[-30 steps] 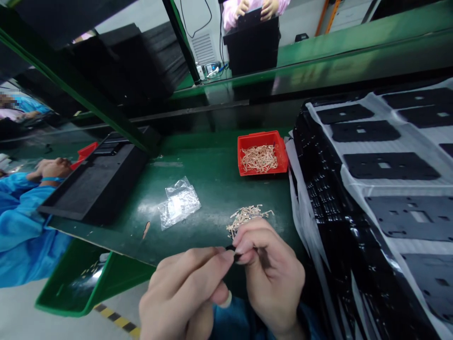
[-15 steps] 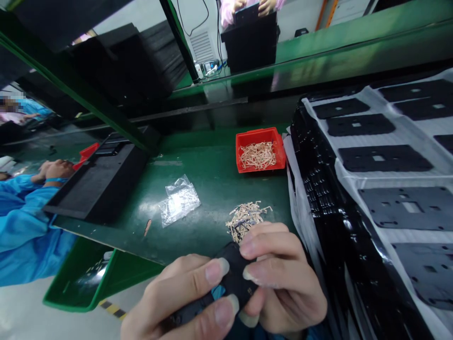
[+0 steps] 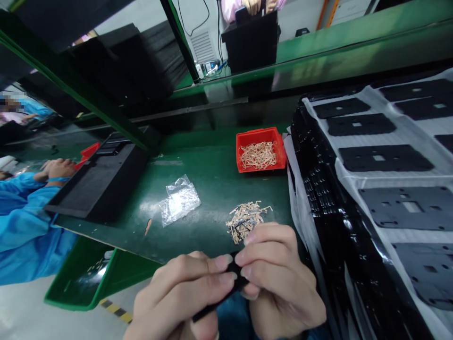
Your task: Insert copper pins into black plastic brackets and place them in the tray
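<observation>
1. The fingers (image 3: 221, 263) of both hands are pressed together. They pinch a thin black piece (image 3: 215, 304) from two sides, near the bottom middle of the frame.
2. The left hand (image 3: 177, 297) and the right hand (image 3: 279, 283) meet at one end of the black piece. Most of that end is hidden by the fingers.
3. The long side of the black piece runs from the fingertips down and to the left, toward the bottom edge of the frame. It lies closer to the left hand, and its far end pokes out below those fingers.
4. A pile of small tan strips (image 3: 244, 222) lies on the green surface (image 3: 208, 179), just above the right hand.
5. A red bin (image 3: 279, 151) of tan strips sits farther up, and a clear plastic bag (image 3: 179, 200) lies to the left of the pile.
6. A stack of black trays (image 3: 325, 212) fills the right side of the frame.
</observation>
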A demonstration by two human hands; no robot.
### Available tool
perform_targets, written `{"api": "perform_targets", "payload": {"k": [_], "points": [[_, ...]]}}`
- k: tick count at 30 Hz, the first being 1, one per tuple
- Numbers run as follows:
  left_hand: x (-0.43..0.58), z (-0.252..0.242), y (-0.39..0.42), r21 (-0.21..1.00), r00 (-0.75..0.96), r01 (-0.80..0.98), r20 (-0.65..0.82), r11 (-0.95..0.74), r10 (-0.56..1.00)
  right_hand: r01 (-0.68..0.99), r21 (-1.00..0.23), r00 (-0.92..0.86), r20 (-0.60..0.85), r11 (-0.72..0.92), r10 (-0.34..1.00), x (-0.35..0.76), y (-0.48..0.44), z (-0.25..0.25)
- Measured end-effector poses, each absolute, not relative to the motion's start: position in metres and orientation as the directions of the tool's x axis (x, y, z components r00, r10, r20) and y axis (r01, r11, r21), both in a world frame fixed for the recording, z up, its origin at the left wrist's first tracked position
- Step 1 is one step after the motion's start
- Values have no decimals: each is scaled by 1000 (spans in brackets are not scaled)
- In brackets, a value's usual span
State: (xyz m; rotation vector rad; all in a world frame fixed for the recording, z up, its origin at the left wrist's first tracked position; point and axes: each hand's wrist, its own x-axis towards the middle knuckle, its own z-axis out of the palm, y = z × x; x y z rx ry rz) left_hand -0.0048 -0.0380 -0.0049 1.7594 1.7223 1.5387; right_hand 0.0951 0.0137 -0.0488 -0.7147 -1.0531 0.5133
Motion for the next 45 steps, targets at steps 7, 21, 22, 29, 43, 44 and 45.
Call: {"api": "perform_targets", "payload": {"k": [7,21,22,29,43,44,45], "points": [[-11,-8,-22,670,92,538,557,-511,826,-24,-753,499,561,658,660,99,17,-40],[-6,-17,-18,662,103,614,474,-430,875,-397,-806,367,299,439,881,101,21,-59],[-6,-17,-18,647,110,623,485,-440,868,-391,-809,369,299,439,880,101,21,-59],[-14,-8,-14,544,204,655,541,-524,816,-270,-834,304,400,481,865,101,22,-62],[-26,7,-12,471,181,702,608,-535,773,-426,-714,312,461,556,831,97,25,-56],[-20,6,-13,484,119,710,633,-511,765,-417,-704,299,492,576,818,100,26,-56],[-13,5,-13,493,75,717,648,-493,758,-411,-694,291,514,590,807,102,26,-56]]}}
